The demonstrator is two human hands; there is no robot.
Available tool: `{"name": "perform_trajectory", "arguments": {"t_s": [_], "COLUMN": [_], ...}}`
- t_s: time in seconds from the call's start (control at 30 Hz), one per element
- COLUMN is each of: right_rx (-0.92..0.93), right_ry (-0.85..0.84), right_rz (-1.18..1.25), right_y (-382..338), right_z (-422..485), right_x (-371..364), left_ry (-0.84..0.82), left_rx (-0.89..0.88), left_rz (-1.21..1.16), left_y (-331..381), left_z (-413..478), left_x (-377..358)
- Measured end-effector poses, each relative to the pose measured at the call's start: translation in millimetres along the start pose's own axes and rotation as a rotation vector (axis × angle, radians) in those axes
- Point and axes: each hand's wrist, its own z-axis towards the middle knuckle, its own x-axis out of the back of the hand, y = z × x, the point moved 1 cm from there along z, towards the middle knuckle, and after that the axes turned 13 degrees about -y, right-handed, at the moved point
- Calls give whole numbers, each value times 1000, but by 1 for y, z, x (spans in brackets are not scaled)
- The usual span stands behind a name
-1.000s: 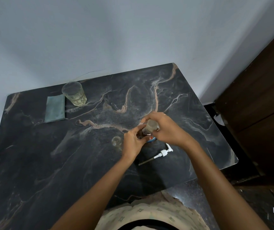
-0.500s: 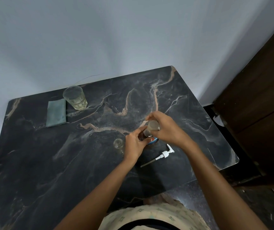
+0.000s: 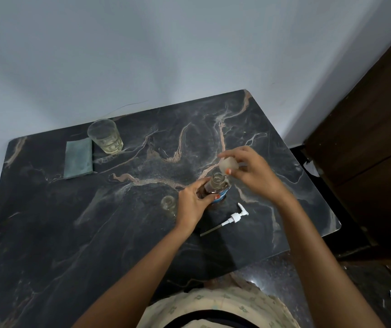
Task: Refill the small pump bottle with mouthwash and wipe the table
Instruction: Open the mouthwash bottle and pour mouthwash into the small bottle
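A brown mouthwash bottle [image 3: 216, 185] with a blue label stands upright on the dark marble table [image 3: 71, 233], its mouth uncovered. My left hand [image 3: 194, 204] grips its body. My right hand [image 3: 251, 169] holds the translucent cap [image 3: 228, 165] just above and right of the bottle's mouth. A small clear pump bottle [image 3: 168, 204] stands without a top just left of my left hand. Its white pump head [image 3: 232, 217] with the dip tube lies on the table near the front, right of my left wrist.
A drinking glass [image 3: 106, 138] with a little pale liquid stands at the back left, beside a folded green cloth [image 3: 78, 158]. A white wall runs behind the table. A dark wooden door [image 3: 367, 138] is to the right, past the table's edge.
My right hand has lifted the cap off the mouthwash bottle and moved it up and to the right. The left hand still grips the bottle.
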Motion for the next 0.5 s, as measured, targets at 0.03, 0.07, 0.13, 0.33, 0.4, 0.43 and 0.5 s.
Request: {"name": "perform_trajectory", "arguments": {"t_s": [0.03,0.07,0.13,0.33,0.4,0.43,0.5], "right_rx": [-1,-11,-70,-317,-359,-366,-372], "right_ry": [42,89,178,368,384,386,373], "right_rz": [32,70,144,147,136,136,123], "right_y": [6,14,34,104,121,128,139], "right_z": [-1,-1,-2,-6,-10,-12,-15], "right_x": [3,5,6,-10,-17,-20,-24], "left_ry": [1,2,4,6,2,3,6], "left_rx": [0,4,11,15,21,24,27], "left_rz": [-12,-22,-26,-44,-50,-50,-38], "left_y": [-1,-1,-3,-1,0,0,1], "left_z": [0,0,0,0,-1,-1,-2], "left_x": [0,-1,-1,-1,-1,-1,0]}}
